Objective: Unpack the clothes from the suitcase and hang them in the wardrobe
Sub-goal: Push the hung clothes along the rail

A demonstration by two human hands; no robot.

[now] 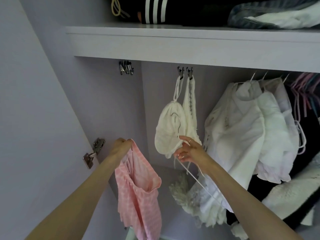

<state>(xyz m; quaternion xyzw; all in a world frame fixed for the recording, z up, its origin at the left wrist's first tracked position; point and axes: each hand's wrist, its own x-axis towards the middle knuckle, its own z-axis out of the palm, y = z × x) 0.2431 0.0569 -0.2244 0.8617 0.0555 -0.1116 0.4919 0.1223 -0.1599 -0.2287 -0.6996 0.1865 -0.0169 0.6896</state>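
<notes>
Pink checked fabric is hanging from the left hand (122, 146), whose fingers are pinching the pink garment (138, 191) by its top edge, near the wardrobe's left wall. Just beside it, the right hand (187, 151) is gripping a wire hanger (194, 177), hook up, in front of two white tops (174, 125) clipped under the shelf (173, 44). Farther right, white shirts (251, 129) are hanging. Seemingly she is preparing to thread the garment onto the hanger; next, both must meet, then go up to the rail.

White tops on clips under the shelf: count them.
2. One white top hangs left, touched by the right hand; the other white top hangs beside it on the right. More clips hang bare farther left.
</notes>
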